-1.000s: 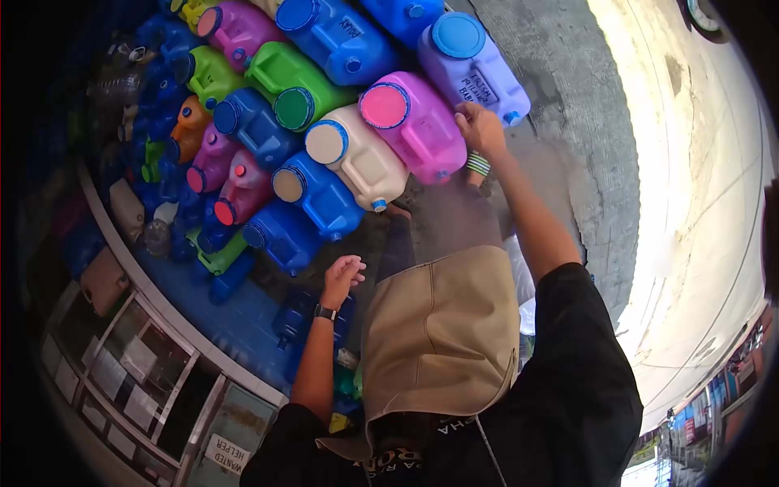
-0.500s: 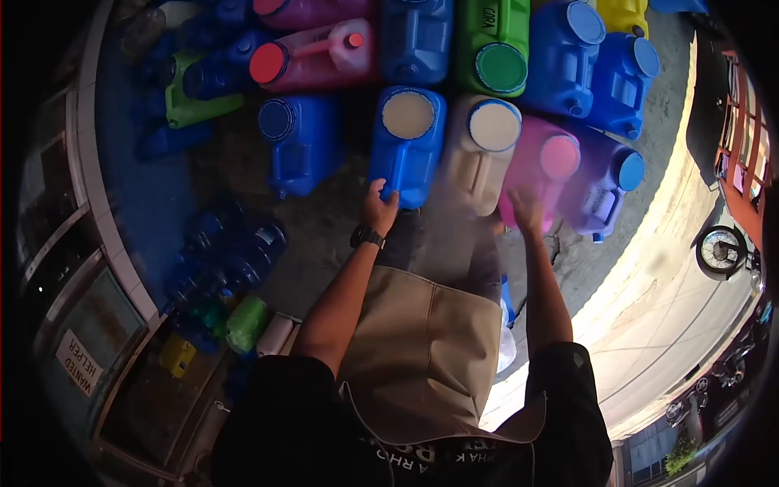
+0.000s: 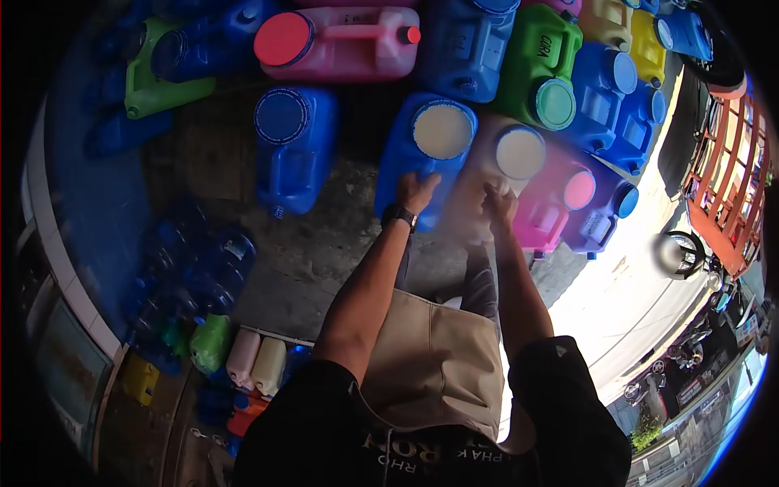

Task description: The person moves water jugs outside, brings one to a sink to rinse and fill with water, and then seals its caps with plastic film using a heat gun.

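My left hand (image 3: pixel 417 193) is wrapped around the handle of a blue water jug (image 3: pixel 389 162) with a cream lid. My right hand (image 3: pixel 501 203) grips the handle of a beige water jug (image 3: pixel 485 152) with a white lid; a blur in the view partly smears this jug. Right beside it stands a pink jug (image 3: pixel 545 203) with a pink lid. Farther right is a violet-blue jug (image 3: pixel 599 219) with a blue lid. A separate blue jug (image 3: pixel 304 174) stands to the left of the one under my left hand.
Beyond these, a row holds a pink jug (image 3: pixel 349 61), a green jug (image 3: pixel 540 61) and several blue ones. Round clear-blue bottles (image 3: pixel 219 264) lie at the left. A sunlit road (image 3: pixel 600 300) with parked motorcycles runs along the right.
Both hands have moved up and forward onto the two jugs' handles; the right came over from near the pink jug to the beige one. The camera view has shifted.
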Available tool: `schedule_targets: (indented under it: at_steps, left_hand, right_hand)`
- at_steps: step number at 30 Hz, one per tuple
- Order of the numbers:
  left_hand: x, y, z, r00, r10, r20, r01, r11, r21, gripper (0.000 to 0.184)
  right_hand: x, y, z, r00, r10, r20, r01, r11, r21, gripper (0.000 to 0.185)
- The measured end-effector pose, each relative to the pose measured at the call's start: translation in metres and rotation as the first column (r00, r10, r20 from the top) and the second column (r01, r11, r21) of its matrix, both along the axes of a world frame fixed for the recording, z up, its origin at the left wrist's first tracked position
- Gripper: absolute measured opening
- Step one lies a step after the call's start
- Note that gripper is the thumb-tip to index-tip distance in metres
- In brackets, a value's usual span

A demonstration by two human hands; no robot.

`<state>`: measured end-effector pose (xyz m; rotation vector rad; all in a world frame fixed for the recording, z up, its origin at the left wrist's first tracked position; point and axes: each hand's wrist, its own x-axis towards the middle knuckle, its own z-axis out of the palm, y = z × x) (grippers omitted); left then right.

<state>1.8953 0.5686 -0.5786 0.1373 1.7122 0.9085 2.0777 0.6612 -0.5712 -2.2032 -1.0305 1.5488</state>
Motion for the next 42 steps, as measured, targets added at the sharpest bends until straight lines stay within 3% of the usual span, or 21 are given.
schedule_targets:
  at_steps: [1, 3, 8, 10, 12, 14, 16, 18, 20, 21, 23, 24, 27, 29, 31, 33, 35, 37, 39, 41, 42]
  left_hand:
    - [-0.016, -0.009, -0.003, 0.989, -0.058, -0.134, 0.054, 0.998, -0.03, 0.04]
    - [-0.042, -0.03, -0.031, 0.951, -0.08, -0.3, 0.052, 0.994, -0.098, 0.041]
    - [-0.054, -0.027, 0.003, 0.975, -0.008, -0.221, -0.036, 0.98, -0.197, 0.038]
    - [-0.039, -0.031, -0.034, 0.876, -0.022, -0.482, -0.005, 0.998, -0.055, 0.035]
    - [-0.049, -0.019, -0.004, 0.937, -0.05, -0.345, -0.003, 0.989, -0.15, 0.035]
    - [-0.052, -0.014, 0.013, 0.973, -0.061, -0.221, 0.007, 0.971, -0.238, 0.035]
    - [-0.04, -0.015, 0.004, 0.921, -0.025, -0.388, -0.063, 0.975, -0.213, 0.035]
    - [-0.037, -0.027, -0.031, 0.872, -0.095, -0.48, -0.03, 0.969, -0.245, 0.035]
    - [-0.044, -0.034, -0.043, 0.828, -0.121, -0.547, -0.004, 0.975, -0.223, 0.035]
    - [-0.046, -0.033, -0.044, 0.826, -0.125, -0.549, 0.003, 0.976, -0.217, 0.035]
    - [-0.053, -0.035, -0.045, 0.876, -0.12, -0.467, -0.01, 0.964, -0.266, 0.037]
    - [-0.054, -0.036, -0.047, 0.898, -0.11, -0.427, -0.02, 0.957, -0.29, 0.037]
    - [-0.047, -0.034, -0.049, 0.768, -0.17, -0.617, -0.01, 0.961, -0.277, 0.037]
    - [-0.05, -0.027, -0.04, 0.805, -0.152, -0.574, -0.014, 0.962, -0.274, 0.036]
    - [-0.051, -0.031, -0.035, 0.839, -0.146, -0.524, -0.007, 0.96, -0.28, 0.035]
    - [-0.052, -0.034, -0.044, 0.805, -0.171, -0.567, -0.011, 0.953, -0.302, 0.033]
    - [-0.049, -0.034, -0.036, 0.798, -0.187, -0.573, 0.002, 0.952, -0.307, 0.033]
    - [-0.057, -0.022, -0.025, 0.785, -0.179, -0.593, -0.004, 0.956, -0.294, 0.032]
    - [-0.065, -0.023, -0.011, 0.916, -0.061, -0.397, -0.089, 0.933, -0.348, 0.03]
    - [-0.06, -0.015, -0.002, 0.91, -0.07, -0.408, -0.076, 0.941, -0.331, 0.028]
    - [-0.056, -0.015, -0.002, 0.905, -0.079, -0.418, -0.069, 0.942, -0.328, 0.027]
  right_hand:
    - [-0.013, -0.007, 0.009, 0.982, -0.015, -0.19, 0.013, 1.0, -0.009, 0.019]
    - [-0.044, -0.019, 0.016, 0.972, 0.09, -0.215, -0.053, 0.984, 0.171, 0.015]
    - [-0.043, -0.019, 0.016, 0.957, -0.057, -0.283, 0.052, 0.998, -0.022, 0.01]
    - [-0.038, -0.005, 0.018, 0.947, -0.005, -0.322, -0.012, 0.999, -0.05, 0.009]
    - [-0.023, 0.005, 0.019, 0.976, 0.105, -0.19, -0.121, 0.99, -0.075, 0.014]
    - [-0.007, 0.017, 0.019, 0.845, 0.532, -0.047, -0.533, 0.846, 0.006, 0.046]
    - [0.035, 0.026, 0.037, 0.851, 0.501, 0.156, -0.524, 0.826, 0.207, 0.048]
    - [0.111, 0.05, 0.057, 0.732, 0.317, 0.603, -0.59, 0.738, 0.328, 0.041]
    - [0.175, 0.06, 0.056, 0.568, 0.129, 0.813, -0.495, 0.842, 0.213, 0.039]
    - [0.208, 0.062, 0.036, 0.522, 0.173, 0.835, -0.599, 0.772, 0.215, 0.037]
    - [0.236, 0.074, 0.004, 0.815, 0.432, 0.385, -0.414, 0.9, -0.135, 0.035]
    - [0.23, 0.072, -0.001, 0.992, 0.123, 0.001, -0.123, 0.988, -0.095, 0.033]
    - [0.211, 0.069, -0.015, 0.96, 0.161, 0.231, -0.13, 0.981, -0.141, 0.032]
    - [0.184, 0.052, -0.024, 0.983, 0.173, 0.065, -0.18, 0.975, 0.133, 0.028]
    - [0.134, 0.059, 0.005, 0.977, 0.183, 0.109, -0.189, 0.981, 0.049, 0.023]
    - [0.123, 0.054, -0.008, 1.0, -0.011, -0.008, 0.012, 0.98, 0.2, 0.022]
    - [0.134, 0.048, -0.022, 1.0, 0.007, 0.019, -0.01, 0.986, 0.165, 0.022]
    - [0.133, 0.043, -0.031, 0.987, -0.019, -0.159, 0.044, 0.987, 0.156, 0.024]
    - [0.136, 0.048, 0.003, 0.998, 0.047, -0.04, -0.043, 0.994, 0.098, 0.034]
    - [0.155, 0.07, 0.008, 0.903, 0.4, 0.155, -0.399, 0.916, -0.04, 0.051]
    - [0.164, 0.076, 0.024, 0.921, 0.348, 0.174, -0.361, 0.931, 0.049, 0.064]
